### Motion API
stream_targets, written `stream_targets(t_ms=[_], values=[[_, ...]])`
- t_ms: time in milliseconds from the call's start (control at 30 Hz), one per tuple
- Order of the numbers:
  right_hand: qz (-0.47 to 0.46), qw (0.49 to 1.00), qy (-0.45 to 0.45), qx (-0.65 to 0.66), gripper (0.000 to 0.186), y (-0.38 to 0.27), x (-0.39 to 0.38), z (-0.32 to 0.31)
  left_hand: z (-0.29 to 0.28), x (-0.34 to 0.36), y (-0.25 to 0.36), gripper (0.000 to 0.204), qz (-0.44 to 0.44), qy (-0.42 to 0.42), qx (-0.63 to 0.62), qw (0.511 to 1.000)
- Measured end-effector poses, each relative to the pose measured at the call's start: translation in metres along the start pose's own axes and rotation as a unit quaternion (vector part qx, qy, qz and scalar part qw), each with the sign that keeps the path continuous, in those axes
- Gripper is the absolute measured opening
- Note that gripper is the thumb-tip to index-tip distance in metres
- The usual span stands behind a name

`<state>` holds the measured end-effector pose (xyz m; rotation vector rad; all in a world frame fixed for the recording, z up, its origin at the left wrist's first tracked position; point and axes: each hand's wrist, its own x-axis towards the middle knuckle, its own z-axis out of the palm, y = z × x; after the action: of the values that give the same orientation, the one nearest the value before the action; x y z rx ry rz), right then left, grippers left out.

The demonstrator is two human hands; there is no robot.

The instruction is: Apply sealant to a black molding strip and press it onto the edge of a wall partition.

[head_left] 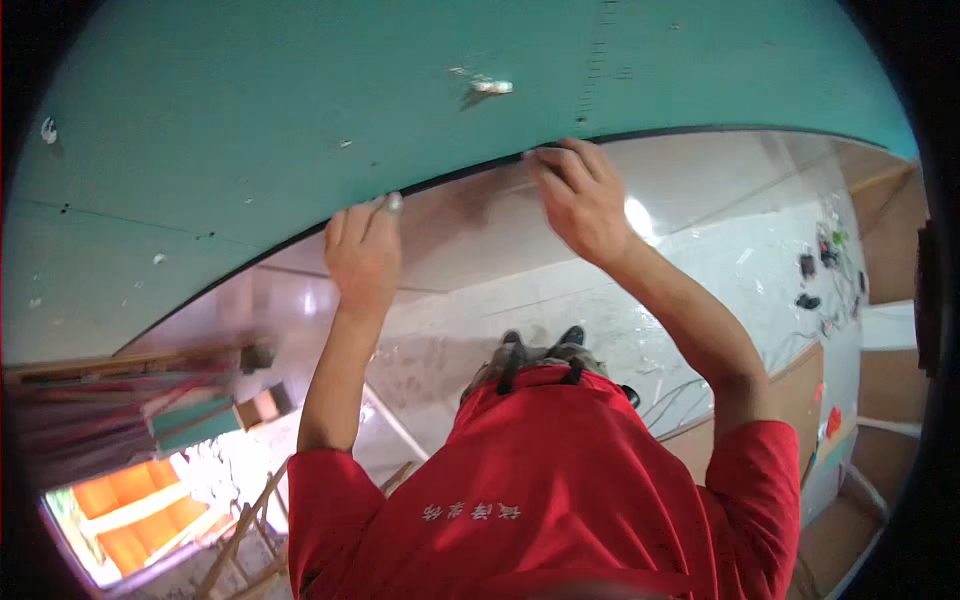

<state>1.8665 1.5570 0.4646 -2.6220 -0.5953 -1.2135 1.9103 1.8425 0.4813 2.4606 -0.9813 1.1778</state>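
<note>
A broad green panel (pixel 300 110) with a dark strip (pixel 455 178) along its near edge spans the upper part of the head view. My left hand (pixel 362 250) is closed at that edge, fingers curled against the dark strip; a small pale spot shows at its fingertips. Farther right, my right hand (pixel 583 195) pinches at the same edge, slightly blurred, with its thumb and fingers together on the strip. Whether a loose piece is between the fingers of either hand is hidden. White crumbs (pixel 492 87) and a scale of short dark marks (pixel 597 70) show on the panel.
Below the panel lies a pale floor (pixel 480 310) where my feet stand. Cables and small dark items (pixel 825 255) lie at right, near brown boards (pixel 885 240). Stacked material (pixel 95 420), wooden sticks (pixel 240 540) and a bright opening with orange shapes (pixel 135 510) are at left.
</note>
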Motion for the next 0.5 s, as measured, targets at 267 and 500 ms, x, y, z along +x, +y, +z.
stream_targets(t_ms=[267,500], values=[[-0.031,0.995,-0.043,0.082,0.035,-0.086,0.035,0.017,-0.006,-0.011,-0.006,0.022,-0.01,-0.02,-0.032,0.999],[-0.07,0.981,-0.075,0.162,0.038,-0.176,0.084,0.083,-0.038,-0.067,-0.097,0.023,-0.051,-0.01,0.059,0.997]])
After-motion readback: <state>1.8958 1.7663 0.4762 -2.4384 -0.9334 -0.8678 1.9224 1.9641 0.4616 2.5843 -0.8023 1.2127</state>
